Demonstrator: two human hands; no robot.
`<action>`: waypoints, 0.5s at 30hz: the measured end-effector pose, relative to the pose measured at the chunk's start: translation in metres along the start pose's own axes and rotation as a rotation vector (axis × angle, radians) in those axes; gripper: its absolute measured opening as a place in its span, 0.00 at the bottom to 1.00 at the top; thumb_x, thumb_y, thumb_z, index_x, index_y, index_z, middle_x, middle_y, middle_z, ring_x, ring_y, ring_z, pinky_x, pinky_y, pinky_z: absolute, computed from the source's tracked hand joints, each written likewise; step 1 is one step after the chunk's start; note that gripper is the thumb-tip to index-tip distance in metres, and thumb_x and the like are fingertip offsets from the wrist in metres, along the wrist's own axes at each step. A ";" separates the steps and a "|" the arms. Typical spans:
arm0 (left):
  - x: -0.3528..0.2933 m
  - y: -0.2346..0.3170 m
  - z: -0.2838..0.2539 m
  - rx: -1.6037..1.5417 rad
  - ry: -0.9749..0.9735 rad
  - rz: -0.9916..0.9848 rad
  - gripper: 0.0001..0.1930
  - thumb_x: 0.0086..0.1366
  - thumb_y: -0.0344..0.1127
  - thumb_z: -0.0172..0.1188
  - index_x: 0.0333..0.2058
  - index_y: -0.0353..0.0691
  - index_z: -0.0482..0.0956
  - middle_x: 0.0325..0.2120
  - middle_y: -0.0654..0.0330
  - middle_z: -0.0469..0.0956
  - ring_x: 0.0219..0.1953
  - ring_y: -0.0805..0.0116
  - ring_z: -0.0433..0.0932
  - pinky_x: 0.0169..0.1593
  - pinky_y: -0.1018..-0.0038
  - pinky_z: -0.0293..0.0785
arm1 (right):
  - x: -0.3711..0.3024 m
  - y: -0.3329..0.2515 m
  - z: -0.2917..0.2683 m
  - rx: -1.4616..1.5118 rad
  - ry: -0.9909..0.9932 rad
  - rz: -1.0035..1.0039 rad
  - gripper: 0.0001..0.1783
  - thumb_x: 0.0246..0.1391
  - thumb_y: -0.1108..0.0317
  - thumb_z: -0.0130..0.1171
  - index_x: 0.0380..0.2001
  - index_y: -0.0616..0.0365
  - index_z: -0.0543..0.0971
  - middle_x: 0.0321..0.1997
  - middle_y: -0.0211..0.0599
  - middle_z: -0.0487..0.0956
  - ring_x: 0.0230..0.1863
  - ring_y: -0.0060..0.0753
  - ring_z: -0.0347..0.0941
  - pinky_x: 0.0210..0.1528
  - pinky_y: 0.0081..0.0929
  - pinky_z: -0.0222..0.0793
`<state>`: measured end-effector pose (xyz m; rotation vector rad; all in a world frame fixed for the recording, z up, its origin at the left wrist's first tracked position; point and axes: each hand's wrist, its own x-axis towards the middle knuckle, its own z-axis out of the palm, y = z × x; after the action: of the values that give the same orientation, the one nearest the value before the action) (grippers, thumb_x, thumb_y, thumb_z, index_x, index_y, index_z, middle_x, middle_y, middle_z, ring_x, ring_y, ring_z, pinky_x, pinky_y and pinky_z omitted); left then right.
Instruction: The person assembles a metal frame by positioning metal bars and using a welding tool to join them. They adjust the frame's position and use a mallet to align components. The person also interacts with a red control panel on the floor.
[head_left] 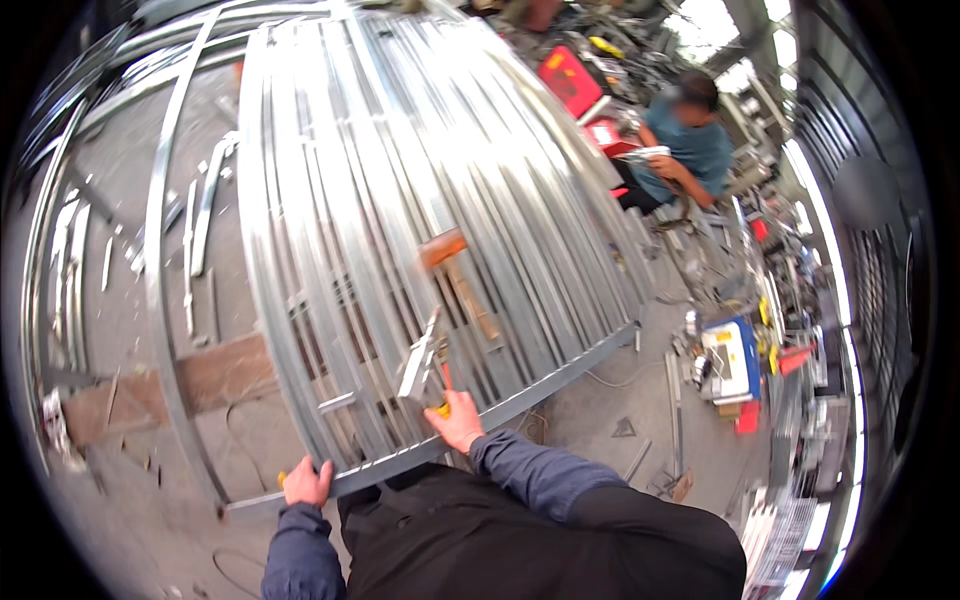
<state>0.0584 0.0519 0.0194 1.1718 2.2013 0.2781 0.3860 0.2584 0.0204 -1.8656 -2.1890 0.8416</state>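
A slatted panel of shiny metal channels (400,150) lies in front of me, closed at its near side by a metal edge rail (560,380). At the left end of that rail, my left hand (308,484) is closed, with a small yellow bit (282,478) showing beside its fingers; what it grips is unclear. My right hand (459,421) is closed around a hand tool with yellow and red handles (446,378), whose kind I cannot make out. Beyond it a short bright metal piece (418,366) rests tilted on the slats. A mallet with an orange head (443,248) lies further in.
A person (690,150) in a teal shirt sits at the far right, holding something pale, near red cases (572,82). On the right floor stands a blue-and-white box (732,358) among tools. Metal offcuts (208,205) and a brown beam (170,388) lie at left.
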 end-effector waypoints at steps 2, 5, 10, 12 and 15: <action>0.004 -0.007 0.014 0.049 -0.001 0.017 0.27 0.69 0.60 0.63 0.36 0.37 0.81 0.33 0.42 0.85 0.38 0.37 0.84 0.44 0.46 0.79 | -0.005 0.000 -0.016 0.024 -0.006 -0.008 0.39 0.58 0.43 0.72 0.62 0.60 0.76 0.54 0.55 0.76 0.57 0.60 0.74 0.61 0.45 0.72; 0.003 -0.014 0.017 0.091 0.003 0.019 0.26 0.70 0.60 0.62 0.35 0.37 0.80 0.31 0.41 0.85 0.36 0.37 0.84 0.43 0.46 0.78 | -0.004 -0.014 -0.030 0.044 -0.005 -0.045 0.38 0.59 0.43 0.70 0.63 0.58 0.75 0.54 0.53 0.75 0.58 0.60 0.73 0.61 0.47 0.71; 0.004 -0.015 0.014 0.104 0.000 0.027 0.27 0.70 0.60 0.61 0.36 0.37 0.79 0.31 0.40 0.85 0.37 0.35 0.84 0.43 0.45 0.78 | 0.035 -0.037 -0.040 0.003 0.025 -0.132 0.36 0.59 0.44 0.69 0.64 0.53 0.75 0.52 0.48 0.73 0.57 0.57 0.73 0.59 0.49 0.72; 0.004 -0.020 0.015 0.105 -0.004 0.014 0.27 0.70 0.60 0.62 0.36 0.37 0.79 0.31 0.41 0.85 0.37 0.35 0.84 0.43 0.45 0.78 | 0.056 -0.054 -0.040 -0.035 0.010 -0.119 0.35 0.58 0.44 0.70 0.62 0.52 0.76 0.51 0.48 0.74 0.56 0.57 0.73 0.58 0.49 0.72; 0.004 -0.020 0.015 0.100 -0.008 0.000 0.26 0.70 0.60 0.62 0.37 0.37 0.80 0.31 0.41 0.85 0.37 0.36 0.84 0.43 0.45 0.78 | 0.076 -0.064 -0.033 -0.067 -0.004 -0.125 0.33 0.57 0.44 0.70 0.60 0.48 0.77 0.51 0.46 0.74 0.56 0.56 0.74 0.57 0.49 0.73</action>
<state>0.0520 0.0419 -0.0033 1.2236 2.2310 0.1649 0.3292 0.3358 0.0611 -1.7351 -2.3360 0.7584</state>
